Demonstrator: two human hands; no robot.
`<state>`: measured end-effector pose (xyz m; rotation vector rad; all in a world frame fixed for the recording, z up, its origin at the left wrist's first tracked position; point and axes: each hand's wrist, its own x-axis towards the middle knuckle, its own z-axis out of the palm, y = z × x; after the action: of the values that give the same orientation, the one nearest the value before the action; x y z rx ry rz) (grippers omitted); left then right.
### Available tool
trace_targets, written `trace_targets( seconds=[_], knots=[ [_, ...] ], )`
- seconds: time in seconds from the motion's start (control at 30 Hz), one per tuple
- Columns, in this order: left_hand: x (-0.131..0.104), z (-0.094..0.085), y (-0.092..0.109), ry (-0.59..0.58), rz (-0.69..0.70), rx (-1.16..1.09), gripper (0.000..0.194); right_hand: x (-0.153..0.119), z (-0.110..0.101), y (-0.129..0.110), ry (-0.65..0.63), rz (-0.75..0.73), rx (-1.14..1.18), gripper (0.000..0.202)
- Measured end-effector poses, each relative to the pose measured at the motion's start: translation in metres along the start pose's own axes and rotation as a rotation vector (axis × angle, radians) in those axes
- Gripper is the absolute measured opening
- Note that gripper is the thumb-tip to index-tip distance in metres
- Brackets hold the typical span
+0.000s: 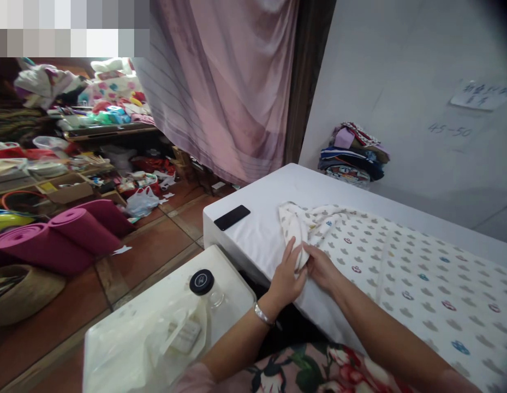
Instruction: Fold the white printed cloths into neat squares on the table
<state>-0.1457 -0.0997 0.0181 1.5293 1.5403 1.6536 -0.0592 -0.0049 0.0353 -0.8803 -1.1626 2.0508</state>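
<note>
A white cloth [384, 256] printed with small grey, blue and red figures lies spread over a white-covered bed-like surface [273, 191]. Its near left corner is bunched up between my hands. My left hand [286, 275], with a silver bracelet at the wrist, is closed on the bunched edge. Close against it, my right hand [321, 267] pinches the same edge from the right; its fingertips are partly hidden by the fabric. A black phone [232, 217] lies flat on the white surface, left of the cloth.
Beside the bed stands a white table [126, 322] with a black-lidded jar [201, 283] and a plastic bag [175, 333]. Folded clothes [353, 153] are stacked by the wall. A pink curtain [237, 82] hangs behind. Rolled magenta mats [69, 234] and clutter cover the floor at left.
</note>
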Motion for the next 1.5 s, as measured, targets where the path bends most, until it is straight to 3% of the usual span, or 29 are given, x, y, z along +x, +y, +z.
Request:
trace_targets(
  seconds=[0.1,0.2,0.33,0.4,0.5,0.6,0.67,0.83,1.0,1.2,1.4,1.5],
  knots=[
    [0.001,-0.001,-0.006,0.153,-0.298,-0.352,0.068,-0.002,-0.006,0.010,0.009,-0.020,-0.041,0.043],
    [0.017,-0.005,-0.011,0.311,-0.596,-0.602,0.066,0.001,-0.009,0.016,0.033,-0.053,-0.123,0.046],
    [0.038,-0.012,-0.013,0.262,-0.775,-0.758,0.050,0.005,-0.009,0.020,0.012,-0.134,-0.304,0.043],
    [0.045,-0.013,-0.013,0.244,-0.760,-0.819,0.043,0.007,-0.008,0.020,0.018,-0.193,-0.405,0.042],
    [0.050,-0.013,-0.013,0.343,-0.697,-0.849,0.039,0.012,-0.006,0.015,0.050,-0.286,-0.492,0.044],
    [0.052,-0.015,-0.014,0.459,-0.576,-0.715,0.043,0.018,-0.002,0.008,0.105,-0.414,-0.617,0.046],
    [0.052,-0.018,-0.014,0.474,-0.496,-0.588,0.042,0.021,0.004,0.004,0.127,-0.539,-0.792,0.042],
    [0.046,-0.030,-0.017,0.451,-0.409,-0.417,0.025,0.017,0.028,0.006,-0.034,-0.771,-1.159,0.039],
    [0.034,-0.040,-0.022,0.500,-0.402,-0.345,0.024,0.011,0.045,0.017,-0.116,-0.820,-1.287,0.048],
    [0.027,-0.048,-0.014,0.538,-0.461,-0.404,0.032,0.004,0.056,0.019,-0.174,-0.797,-1.353,0.056],
    [0.036,-0.059,-0.019,0.558,-0.628,-0.557,0.037,-0.002,0.058,0.018,-0.378,-0.804,-1.200,0.050],
    [0.040,-0.069,-0.024,0.562,-0.615,-0.492,0.034,-0.003,0.045,0.016,-0.380,-0.815,-1.091,0.043]
  ],
)
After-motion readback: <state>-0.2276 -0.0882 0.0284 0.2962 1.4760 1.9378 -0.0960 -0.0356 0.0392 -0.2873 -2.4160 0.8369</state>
